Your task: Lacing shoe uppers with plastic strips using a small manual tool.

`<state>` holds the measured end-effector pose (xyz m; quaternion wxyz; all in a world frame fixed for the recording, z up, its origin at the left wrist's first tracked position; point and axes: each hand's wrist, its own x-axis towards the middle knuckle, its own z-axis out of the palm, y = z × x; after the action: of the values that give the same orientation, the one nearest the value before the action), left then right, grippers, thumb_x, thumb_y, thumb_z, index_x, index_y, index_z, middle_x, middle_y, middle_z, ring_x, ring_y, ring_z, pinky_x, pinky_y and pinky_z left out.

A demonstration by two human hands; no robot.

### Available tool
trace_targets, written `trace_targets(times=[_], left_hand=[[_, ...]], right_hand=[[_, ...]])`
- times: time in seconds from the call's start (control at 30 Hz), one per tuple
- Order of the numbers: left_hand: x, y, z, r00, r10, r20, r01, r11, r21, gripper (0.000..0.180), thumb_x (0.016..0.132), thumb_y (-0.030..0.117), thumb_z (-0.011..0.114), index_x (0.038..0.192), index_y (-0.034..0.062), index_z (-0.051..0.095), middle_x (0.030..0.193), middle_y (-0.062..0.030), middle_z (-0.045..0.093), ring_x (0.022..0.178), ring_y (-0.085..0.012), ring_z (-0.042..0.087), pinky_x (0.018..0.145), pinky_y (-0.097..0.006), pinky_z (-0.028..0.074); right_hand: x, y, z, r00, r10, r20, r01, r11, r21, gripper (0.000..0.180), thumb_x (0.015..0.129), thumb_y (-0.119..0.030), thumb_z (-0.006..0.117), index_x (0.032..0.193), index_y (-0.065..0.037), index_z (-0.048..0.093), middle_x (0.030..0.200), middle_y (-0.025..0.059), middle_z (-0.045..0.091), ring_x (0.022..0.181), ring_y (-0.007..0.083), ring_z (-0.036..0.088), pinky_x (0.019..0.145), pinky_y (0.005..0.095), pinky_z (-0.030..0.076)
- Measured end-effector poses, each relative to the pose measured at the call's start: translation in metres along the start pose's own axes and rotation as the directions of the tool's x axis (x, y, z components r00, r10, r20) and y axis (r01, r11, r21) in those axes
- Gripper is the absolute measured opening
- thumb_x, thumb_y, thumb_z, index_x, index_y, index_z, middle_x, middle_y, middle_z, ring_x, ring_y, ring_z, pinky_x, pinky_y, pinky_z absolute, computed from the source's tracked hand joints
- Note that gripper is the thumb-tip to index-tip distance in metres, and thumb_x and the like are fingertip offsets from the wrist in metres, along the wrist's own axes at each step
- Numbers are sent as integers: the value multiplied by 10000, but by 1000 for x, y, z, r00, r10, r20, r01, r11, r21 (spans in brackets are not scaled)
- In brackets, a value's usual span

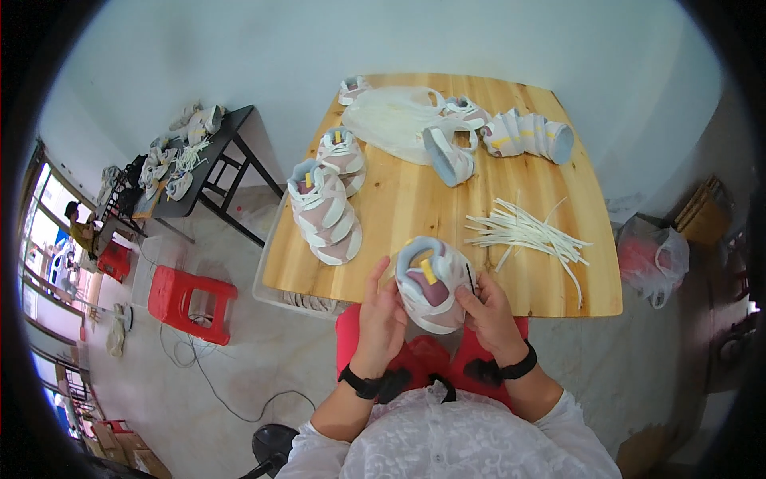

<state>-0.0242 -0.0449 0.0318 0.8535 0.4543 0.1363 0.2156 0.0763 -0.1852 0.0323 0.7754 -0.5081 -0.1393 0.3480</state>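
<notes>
I hold a small white, pink and pale blue sneaker (pixel 429 281) with a yellow tab at the near edge of a wooden table (pixel 399 199). My left hand (pixel 381 315) grips its left side and my right hand (pixel 488 313) grips its right side. Both wrists wear black bands. A bundle of white shoelaces (pixel 527 233) lies on the table just right of the shoe. Two stacks of similar sneakers (pixel 325 211) sit to the left on the table.
A clear plastic bag (pixel 395 120) and more sneakers (pixel 527 136) lie at the table's far side. A red stool (pixel 190 302) stands on the floor at left, beyond it a black table (pixel 209 164) with shoes. A bag (pixel 654 255) sits at right. A person is far left.
</notes>
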Motion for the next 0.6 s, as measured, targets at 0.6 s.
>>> trace_targets(times=[0.6], left_hand=[[-34,-23,4,993,86,-76,-79,992,95,593,752,269,734,1224,61,442,1145,-72,557,1010,-175,569,845,-329,482]], right_hand=[[-20,3,17,900,310,307,-431,746,508,196,950,-246,493,1029,-74,545,701,-42,527,445,5,347,375,160,244]])
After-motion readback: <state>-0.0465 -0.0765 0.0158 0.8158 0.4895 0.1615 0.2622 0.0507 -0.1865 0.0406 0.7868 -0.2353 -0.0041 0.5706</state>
